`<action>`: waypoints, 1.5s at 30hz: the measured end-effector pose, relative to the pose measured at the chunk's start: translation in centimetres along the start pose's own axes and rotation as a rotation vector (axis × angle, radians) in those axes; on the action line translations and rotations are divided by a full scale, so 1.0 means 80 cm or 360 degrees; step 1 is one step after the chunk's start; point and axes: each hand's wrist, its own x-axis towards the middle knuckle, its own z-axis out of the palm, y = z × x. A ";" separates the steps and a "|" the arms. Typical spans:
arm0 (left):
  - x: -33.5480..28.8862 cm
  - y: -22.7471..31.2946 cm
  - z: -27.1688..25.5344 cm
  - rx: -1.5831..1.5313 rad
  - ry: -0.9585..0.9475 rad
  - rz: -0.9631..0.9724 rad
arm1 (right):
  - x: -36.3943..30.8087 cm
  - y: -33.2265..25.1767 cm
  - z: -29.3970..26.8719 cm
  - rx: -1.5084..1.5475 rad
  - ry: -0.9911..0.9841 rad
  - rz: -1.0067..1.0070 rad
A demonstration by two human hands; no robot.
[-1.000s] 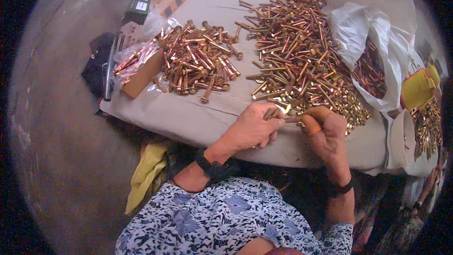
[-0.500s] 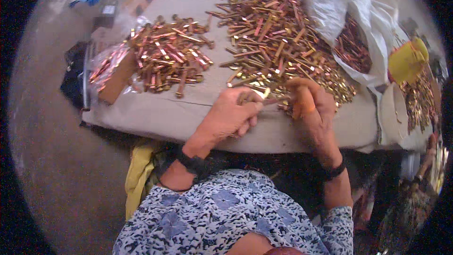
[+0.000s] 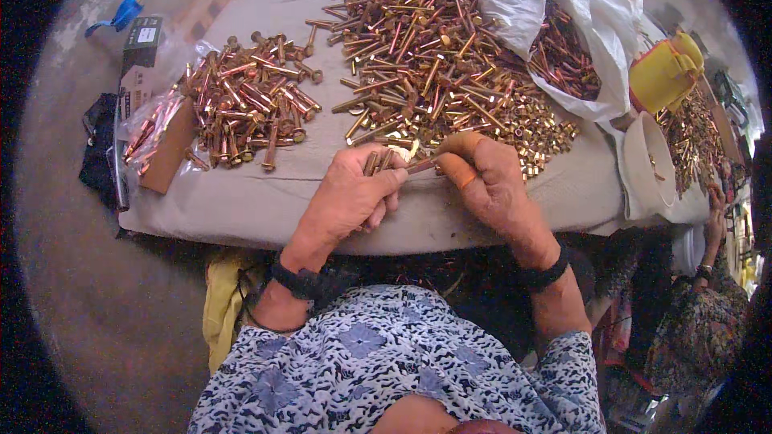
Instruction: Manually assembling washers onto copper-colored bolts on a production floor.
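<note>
My left hand [image 3: 342,197] is closed around several brassy bolts [image 3: 378,162], their ends showing above its fingers. Between its thumb and my right hand [image 3: 494,193] a single bolt [image 3: 420,166] lies almost level. The right fingers, with orange covers on them, pinch this bolt's far end; whether a nut sits there is hidden. Just beyond both hands spreads a large heap of loose bolts [image 3: 418,56], with small brassy nuts [image 3: 535,133] along its right front. To the left is a smaller pile of bolts [image 3: 249,104], which look flange-headed.
Beside the left pile are a clear plastic bag [image 3: 153,124] and a cardboard piece [image 3: 170,149]. A white sack [image 3: 607,56] of bolts, a yellow container [image 3: 655,80] and a white tub [image 3: 639,165] stand right. Another person's hand [image 3: 714,213] shows at the far right.
The whole view has shifted, so the table and piles appear farther left. Both my hands keep their grip on the bolt between them; the right fingers are curled a little differently.
</note>
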 end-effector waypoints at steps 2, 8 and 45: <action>-0.002 0.001 0.000 0.0033 0.0001 -0.0024 | -0.001 0.000 -0.002 0.0079 -0.0034 -0.0027; 0.002 -0.001 -0.003 0.0102 -0.0060 -0.0018 | 0.001 0.002 -0.013 -0.0231 -0.0227 -0.0033; -0.003 -0.001 0.005 0.0011 0.0018 0.0077 | -0.007 0.001 -0.011 -0.0167 0.0015 -0.0146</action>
